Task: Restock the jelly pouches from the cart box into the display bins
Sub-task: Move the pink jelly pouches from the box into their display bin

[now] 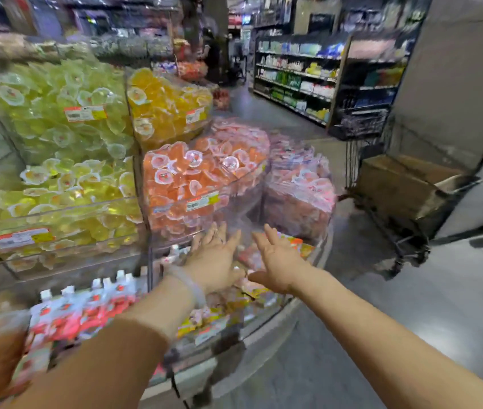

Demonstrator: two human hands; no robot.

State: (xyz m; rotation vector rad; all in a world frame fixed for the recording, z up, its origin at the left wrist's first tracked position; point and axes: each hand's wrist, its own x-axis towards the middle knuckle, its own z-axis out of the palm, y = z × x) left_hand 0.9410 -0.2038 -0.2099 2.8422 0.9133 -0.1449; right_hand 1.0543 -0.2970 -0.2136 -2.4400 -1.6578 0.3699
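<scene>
Your left hand and right hand hold nothing, fingers spread, over the bottom bin. The box sits well off to your right (right hand nearer).

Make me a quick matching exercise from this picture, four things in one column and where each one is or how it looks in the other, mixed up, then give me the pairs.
1. green jelly cups
2. orange jelly cups
3. cardboard box
4. hands

A. on the cart at the right
B. open, held over the low bin
C. top left bin
D. middle bin, below the yellow cups

Pairs: 1-C, 2-D, 3-A, 4-B
</scene>
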